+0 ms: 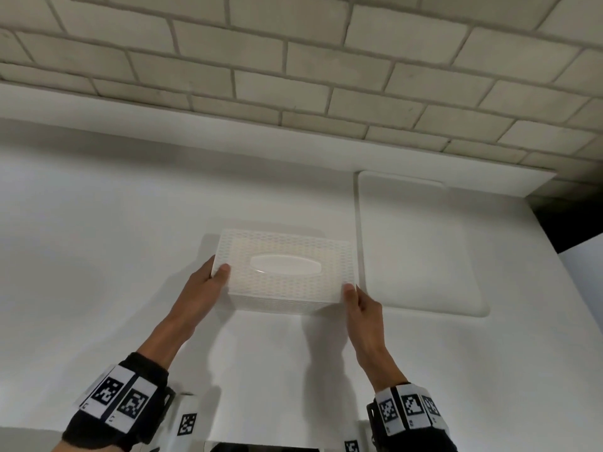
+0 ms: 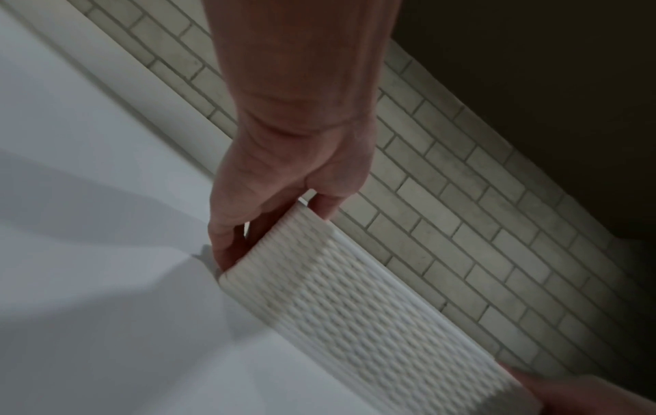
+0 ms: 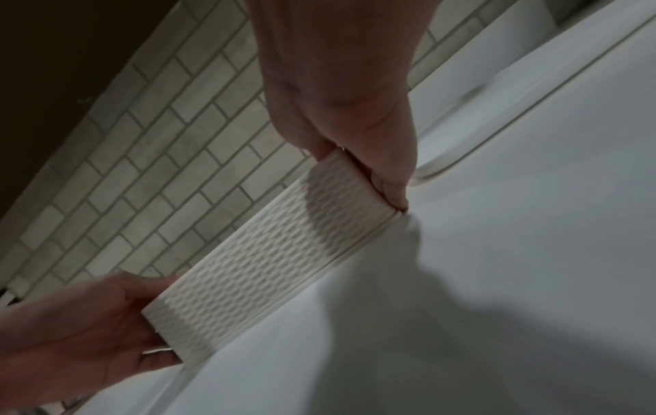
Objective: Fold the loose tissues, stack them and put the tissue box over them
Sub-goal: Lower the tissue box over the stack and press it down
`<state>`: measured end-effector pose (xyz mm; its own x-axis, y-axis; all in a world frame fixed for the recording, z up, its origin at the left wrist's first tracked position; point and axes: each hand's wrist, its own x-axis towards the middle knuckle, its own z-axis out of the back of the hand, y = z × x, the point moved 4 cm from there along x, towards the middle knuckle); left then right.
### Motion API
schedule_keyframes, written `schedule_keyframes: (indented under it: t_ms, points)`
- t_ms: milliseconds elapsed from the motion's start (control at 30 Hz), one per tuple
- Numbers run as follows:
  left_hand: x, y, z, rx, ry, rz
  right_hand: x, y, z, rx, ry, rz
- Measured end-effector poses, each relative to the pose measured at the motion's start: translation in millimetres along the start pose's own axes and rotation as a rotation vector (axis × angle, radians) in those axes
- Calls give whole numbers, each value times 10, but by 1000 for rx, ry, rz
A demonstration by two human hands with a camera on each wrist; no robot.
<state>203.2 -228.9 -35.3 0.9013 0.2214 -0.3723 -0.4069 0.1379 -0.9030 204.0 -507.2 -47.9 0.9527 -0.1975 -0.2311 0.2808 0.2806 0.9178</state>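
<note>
At centre frame on the white counter (image 1: 98, 223), our left hand (image 1: 205, 282) and right hand (image 1: 362, 305) grip the short ends of the woven-pattern tissue box (image 1: 284, 272), seemingly a light, stiff shell best held there.

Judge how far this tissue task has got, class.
Apparently done: no loose tissues show on the white table, though what lies under the box is hidden. In hand: left hand and right hand grip the tissue box ends. Left: letting go.
</note>
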Motion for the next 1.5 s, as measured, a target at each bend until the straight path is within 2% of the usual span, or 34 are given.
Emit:
schedule_keyframes:
  t_ms: [133,200,333,400,467,500,567,600,667,1033,1167,1333,1500]
  points:
    - [-25,2,-47,26,-21,-6,21,-26,2,-115,13,25]
    - [-25,-50,-45,38,13,-3,34,-28,32,-123,11,5]
    - [29,-46,31,74,61,76,35,32,89,-104,-3,-40]
    - [69,-125,122,309,-83,-43,43,171,143,-192,-132,43]
    - [78,-347,102,496,-228,-350,44,460,94,-284,-236,291]
    - [82,-444,20,529,-218,-482,76,568,-7,-340,-190,394]
    - [125,-551,-196,603,-90,-606,145,667,-311,-468,38,483]
    - [153,-567,-301,662,-10,-615,181,669,-447,-528,146,487]
    - [220,-552,-444,813,88,-590,246,664,-605,-603,243,482]
    - [342,-636,-614,1077,75,-589,321,642,-628,-568,240,473]
    - [383,-692,-657,1129,139,-599,326,633,-651,-556,225,468]
    - [387,-678,-698,1157,227,-673,357,644,-676,-577,232,458]
    - [369,-627,-702,1239,293,-824,351,659,-671,-581,262,439]
